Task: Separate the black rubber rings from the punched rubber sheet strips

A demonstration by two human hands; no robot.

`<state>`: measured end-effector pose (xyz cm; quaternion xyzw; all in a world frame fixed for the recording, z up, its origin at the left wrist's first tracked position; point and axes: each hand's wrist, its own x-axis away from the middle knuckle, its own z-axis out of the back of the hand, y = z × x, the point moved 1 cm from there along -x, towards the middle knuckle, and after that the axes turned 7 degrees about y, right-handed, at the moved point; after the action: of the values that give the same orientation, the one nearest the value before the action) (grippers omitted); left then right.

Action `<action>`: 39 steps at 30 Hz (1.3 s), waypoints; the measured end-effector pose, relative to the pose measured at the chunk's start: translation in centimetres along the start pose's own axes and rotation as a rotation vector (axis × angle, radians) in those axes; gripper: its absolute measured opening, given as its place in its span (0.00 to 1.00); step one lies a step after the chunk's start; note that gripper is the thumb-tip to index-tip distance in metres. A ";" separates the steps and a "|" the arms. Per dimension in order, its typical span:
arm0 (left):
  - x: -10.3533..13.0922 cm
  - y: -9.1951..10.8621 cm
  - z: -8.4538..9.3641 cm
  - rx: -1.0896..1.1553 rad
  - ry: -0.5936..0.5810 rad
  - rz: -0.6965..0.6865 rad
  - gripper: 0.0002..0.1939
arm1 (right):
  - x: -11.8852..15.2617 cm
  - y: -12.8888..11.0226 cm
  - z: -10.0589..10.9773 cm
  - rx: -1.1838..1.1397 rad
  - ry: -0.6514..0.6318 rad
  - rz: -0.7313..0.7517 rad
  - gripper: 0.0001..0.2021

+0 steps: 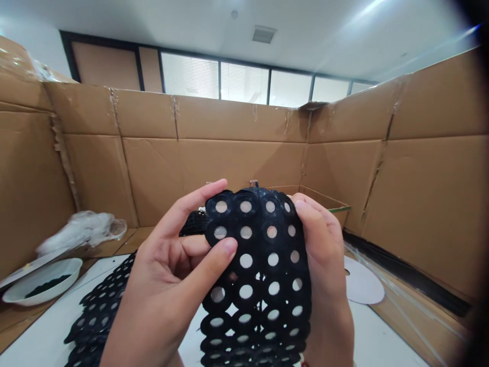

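Note:
A black sheet of joined rings (260,275) with round holes hangs upright in the middle, its top edge curved back. My left hand (179,275) pinches its upper left side, the thumb on the front face and the index finger reaching along the top corner. At the upper right edge, my right hand (323,244) grips the sheet, with its fingers partly hidden behind it. More black perforated material (101,306) lies on the white surface (34,341) at the left, and another dark piece (194,223) shows behind my left hand.
Cardboard walls (237,160) surround the work area. At the left are a white bowl (42,288) holding small black pieces and a crumpled clear plastic bag (86,229). A white disc (364,280) and an open cardboard box (324,200) are at the right.

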<state>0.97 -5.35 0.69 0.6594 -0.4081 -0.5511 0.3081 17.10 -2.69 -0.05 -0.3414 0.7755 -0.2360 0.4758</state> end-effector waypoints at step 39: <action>-0.8 1.1 -1.1 0.115 0.250 0.012 0.32 | 0.4 -0.2 0.3 0.126 -0.400 -0.055 0.15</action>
<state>1.73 -5.23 2.25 0.7370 -0.4014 -0.4386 0.3214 17.31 -3.16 -0.30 -0.3720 0.6396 -0.2246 0.6341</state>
